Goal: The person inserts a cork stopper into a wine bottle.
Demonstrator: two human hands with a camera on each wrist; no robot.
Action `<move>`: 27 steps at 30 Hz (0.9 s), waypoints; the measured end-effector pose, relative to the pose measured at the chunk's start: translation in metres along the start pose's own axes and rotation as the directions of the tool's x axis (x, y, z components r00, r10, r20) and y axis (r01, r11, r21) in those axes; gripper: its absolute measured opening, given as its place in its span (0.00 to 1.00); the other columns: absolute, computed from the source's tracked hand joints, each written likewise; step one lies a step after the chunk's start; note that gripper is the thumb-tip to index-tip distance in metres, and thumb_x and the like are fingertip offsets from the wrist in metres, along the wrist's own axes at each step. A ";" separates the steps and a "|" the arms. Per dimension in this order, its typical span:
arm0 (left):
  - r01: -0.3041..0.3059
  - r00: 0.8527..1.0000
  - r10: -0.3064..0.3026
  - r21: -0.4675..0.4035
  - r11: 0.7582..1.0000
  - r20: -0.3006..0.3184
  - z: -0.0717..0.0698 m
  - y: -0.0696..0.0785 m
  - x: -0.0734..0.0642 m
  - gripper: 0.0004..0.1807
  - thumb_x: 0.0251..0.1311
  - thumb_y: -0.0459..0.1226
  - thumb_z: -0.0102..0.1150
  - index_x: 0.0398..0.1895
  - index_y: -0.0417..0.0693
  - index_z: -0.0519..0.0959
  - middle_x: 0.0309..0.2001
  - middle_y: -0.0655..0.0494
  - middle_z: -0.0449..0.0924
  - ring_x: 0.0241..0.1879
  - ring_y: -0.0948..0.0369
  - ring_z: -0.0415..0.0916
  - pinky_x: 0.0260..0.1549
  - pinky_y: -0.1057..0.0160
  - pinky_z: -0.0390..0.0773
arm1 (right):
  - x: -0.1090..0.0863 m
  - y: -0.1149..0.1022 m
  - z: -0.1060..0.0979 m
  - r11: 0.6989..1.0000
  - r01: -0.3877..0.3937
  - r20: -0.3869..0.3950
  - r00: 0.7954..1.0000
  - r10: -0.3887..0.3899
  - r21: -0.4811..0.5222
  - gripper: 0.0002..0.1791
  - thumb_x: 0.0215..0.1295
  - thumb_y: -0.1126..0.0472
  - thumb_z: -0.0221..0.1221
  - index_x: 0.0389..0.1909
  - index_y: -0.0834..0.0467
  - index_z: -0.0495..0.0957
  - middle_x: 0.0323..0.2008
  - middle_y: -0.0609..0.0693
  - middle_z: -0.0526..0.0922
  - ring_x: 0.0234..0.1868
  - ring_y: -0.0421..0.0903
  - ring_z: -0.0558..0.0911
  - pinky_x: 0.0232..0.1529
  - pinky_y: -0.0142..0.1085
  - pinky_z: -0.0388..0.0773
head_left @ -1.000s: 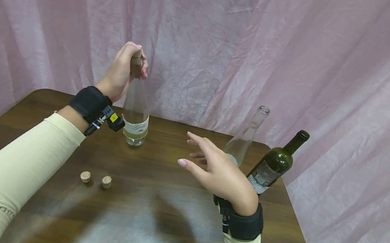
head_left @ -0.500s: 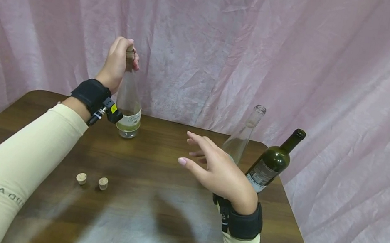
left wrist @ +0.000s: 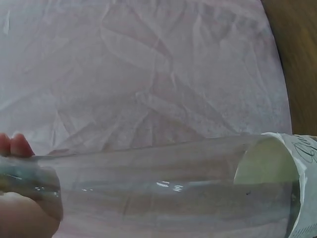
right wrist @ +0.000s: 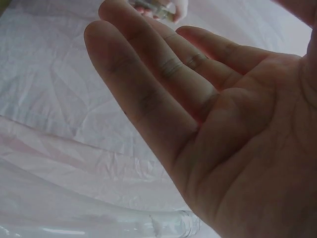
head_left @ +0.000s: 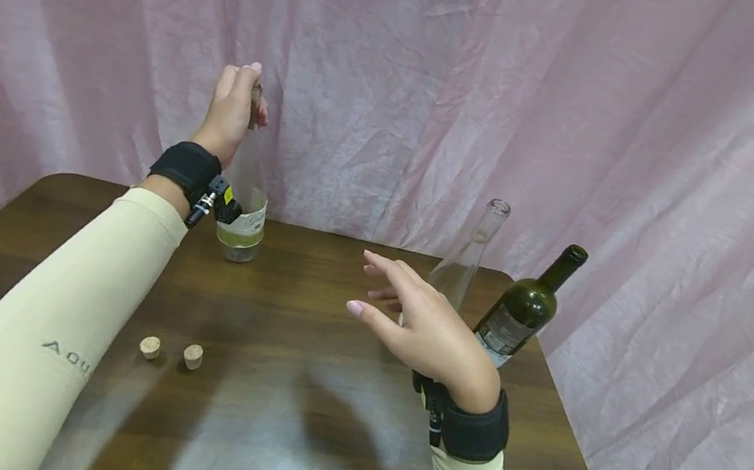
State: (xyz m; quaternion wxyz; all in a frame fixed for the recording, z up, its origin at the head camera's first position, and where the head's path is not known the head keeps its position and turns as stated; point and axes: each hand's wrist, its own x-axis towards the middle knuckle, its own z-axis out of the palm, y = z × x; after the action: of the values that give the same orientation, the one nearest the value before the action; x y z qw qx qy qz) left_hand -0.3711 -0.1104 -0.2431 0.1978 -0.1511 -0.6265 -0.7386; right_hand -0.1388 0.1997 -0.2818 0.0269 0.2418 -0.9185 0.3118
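At the back left, my left hand (head_left: 229, 107) grips the neck of a clear glass bottle (head_left: 244, 225) with a white and green label. In the left wrist view, fingers curl round the narrow end of that clear bottle (left wrist: 173, 183); its mouth is out of view there. My right hand (head_left: 431, 332) hovers over the table with straight, spread fingers and holds nothing. Partly hidden behind it is a second clear bottle (head_left: 464, 260), and a dark green wine bottle (head_left: 526, 306) is at its right. Two small corks (head_left: 150, 347) lie apart near the front left.
The brown wooden table (head_left: 291, 320) carries everything. A pink curtain (head_left: 362, 87) hangs right behind its back edge and down its right side. The right-hand bottles stand close together near the right edge.
My left hand and the labelled clear bottle have shifted a little to the left and back. The right hand stays almost still, and the whole head view has turned slightly.
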 end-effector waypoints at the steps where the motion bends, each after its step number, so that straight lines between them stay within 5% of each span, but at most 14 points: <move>1: -0.001 1.000 0.001 0.001 1.000 0.003 -0.001 0.000 0.000 0.22 0.80 0.48 0.42 0.29 0.42 0.64 0.21 0.52 0.65 0.24 0.59 0.66 0.32 0.63 0.69 | -0.001 0.000 0.000 1.000 -0.002 0.001 1.000 0.002 -0.001 0.41 0.72 0.31 0.56 0.82 0.40 0.64 0.72 0.38 0.73 0.60 0.38 0.83 0.56 0.45 0.80; 10: -0.054 0.997 0.052 0.045 0.998 0.054 -0.004 0.004 -0.001 0.32 0.81 0.49 0.40 0.19 0.35 0.59 0.19 0.50 0.63 0.23 0.57 0.66 0.30 0.61 0.69 | -0.006 -0.005 -0.008 1.000 -0.006 0.000 1.000 0.006 -0.006 0.41 0.72 0.31 0.55 0.82 0.41 0.63 0.71 0.38 0.72 0.61 0.39 0.82 0.56 0.44 0.79; 17: 0.017 0.999 -0.018 0.040 0.999 0.029 -0.005 0.000 0.004 0.23 0.80 0.53 0.42 0.33 0.45 0.65 0.24 0.53 0.67 0.26 0.59 0.70 0.34 0.64 0.71 | -0.006 -0.005 -0.009 1.000 0.006 -0.026 1.000 -0.006 0.001 0.39 0.73 0.32 0.56 0.80 0.42 0.65 0.69 0.36 0.73 0.61 0.39 0.82 0.55 0.42 0.80; 21: 0.021 0.998 -0.025 0.056 0.998 0.066 -0.012 0.001 0.005 0.26 0.80 0.53 0.43 0.31 0.39 0.66 0.24 0.53 0.74 0.30 0.59 0.78 0.35 0.62 0.72 | -0.005 -0.005 -0.009 1.000 0.026 -0.041 0.999 -0.026 0.001 0.38 0.73 0.32 0.55 0.80 0.41 0.66 0.68 0.35 0.73 0.61 0.39 0.81 0.55 0.43 0.80; 24: 0.063 0.989 -0.072 0.079 0.995 0.128 -0.019 0.004 0.004 0.27 0.79 0.56 0.43 0.38 0.39 0.68 0.38 0.52 0.81 0.44 0.58 0.81 0.44 0.62 0.72 | -0.006 -0.003 -0.009 0.999 0.040 -0.062 0.997 -0.041 -0.010 0.37 0.74 0.33 0.55 0.79 0.42 0.66 0.67 0.36 0.74 0.62 0.40 0.81 0.57 0.43 0.79; 27: 0.125 0.980 -0.135 0.072 0.990 0.143 -0.026 0.010 -0.001 0.27 0.76 0.58 0.45 0.62 0.48 0.66 0.61 0.52 0.73 0.62 0.56 0.72 0.58 0.60 0.68 | -0.007 0.000 -0.011 0.998 0.056 -0.086 0.995 -0.058 -0.028 0.37 0.74 0.34 0.55 0.79 0.45 0.67 0.68 0.39 0.75 0.64 0.43 0.80 0.61 0.42 0.77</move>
State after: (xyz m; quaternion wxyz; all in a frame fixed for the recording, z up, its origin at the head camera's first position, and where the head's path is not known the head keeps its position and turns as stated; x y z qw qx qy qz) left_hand -0.3646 -0.1374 -0.2395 0.1067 -0.1579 -0.6707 -0.7168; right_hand -0.1337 0.2090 -0.2743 0.0787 0.2539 -0.9131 0.3093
